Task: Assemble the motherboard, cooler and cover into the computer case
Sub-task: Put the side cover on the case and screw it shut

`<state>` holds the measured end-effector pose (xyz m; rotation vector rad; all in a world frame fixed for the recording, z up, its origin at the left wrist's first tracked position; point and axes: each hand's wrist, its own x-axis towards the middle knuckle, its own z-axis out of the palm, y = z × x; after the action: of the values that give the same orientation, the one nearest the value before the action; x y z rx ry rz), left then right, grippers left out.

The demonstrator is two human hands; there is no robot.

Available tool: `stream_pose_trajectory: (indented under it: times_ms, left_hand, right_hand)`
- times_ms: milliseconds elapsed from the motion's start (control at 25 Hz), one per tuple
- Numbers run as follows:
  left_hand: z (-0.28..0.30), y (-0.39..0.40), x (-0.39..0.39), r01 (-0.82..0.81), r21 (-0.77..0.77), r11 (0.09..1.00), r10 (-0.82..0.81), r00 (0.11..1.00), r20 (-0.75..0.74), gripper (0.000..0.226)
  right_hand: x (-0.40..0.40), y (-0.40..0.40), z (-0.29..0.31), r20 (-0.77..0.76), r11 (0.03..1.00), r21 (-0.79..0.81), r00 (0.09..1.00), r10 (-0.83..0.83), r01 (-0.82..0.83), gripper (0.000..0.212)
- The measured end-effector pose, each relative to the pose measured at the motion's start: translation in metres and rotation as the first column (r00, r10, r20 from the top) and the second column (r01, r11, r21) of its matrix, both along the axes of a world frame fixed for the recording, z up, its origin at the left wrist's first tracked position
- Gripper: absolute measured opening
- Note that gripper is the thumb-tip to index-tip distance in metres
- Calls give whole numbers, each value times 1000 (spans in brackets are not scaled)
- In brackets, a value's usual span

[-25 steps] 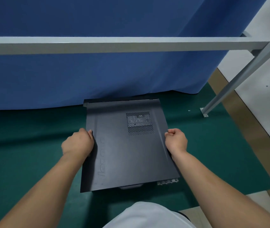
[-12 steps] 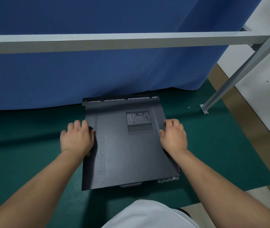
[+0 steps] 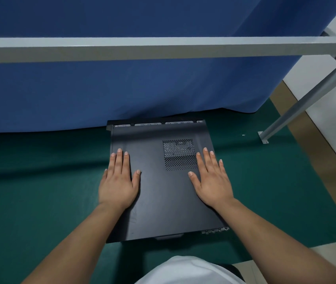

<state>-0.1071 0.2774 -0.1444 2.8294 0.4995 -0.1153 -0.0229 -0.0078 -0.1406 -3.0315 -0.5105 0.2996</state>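
Note:
The dark grey side cover [image 3: 163, 191] lies flat on top of the computer case [image 3: 158, 123], whose slotted far rim shows just beyond the cover's far edge. A perforated vent patch [image 3: 179, 154] sits in the cover's far right part. My left hand [image 3: 120, 181] presses flat on the cover's left side with straight fingers. My right hand [image 3: 211, 179] presses flat on the right side, just beside the vent. The motherboard and cooler are hidden under the cover.
The case rests on a green mat [image 3: 40, 191] on the floor. A blue curtain [image 3: 122, 89] hangs right behind it. A grey metal bar [image 3: 163, 48] crosses overhead, and its slanted leg [image 3: 306, 99] bolts to the floor at right, near a small screw [image 3: 243, 135].
Both hands let go of the cover's side edges, opened, and moved inward onto its top. The cover has slid toward me, exposing the case's far rim.

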Motion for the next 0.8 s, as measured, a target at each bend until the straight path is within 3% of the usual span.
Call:
stream_pose_trajectory:
  times_ms: [640, 800]
  left_hand:
    - [-5, 3, 12, 9, 3, 1000, -9, 1000, -5, 75]
    - [-6, 4, 13, -6, -6, 1000, 6, 1000, 0, 75]
  right_hand:
    - [9, 1, -11, 75, 1000, 25, 997, -19, 18, 75]
    - [16, 2, -6, -19, 999, 28, 1000, -23, 24, 77]
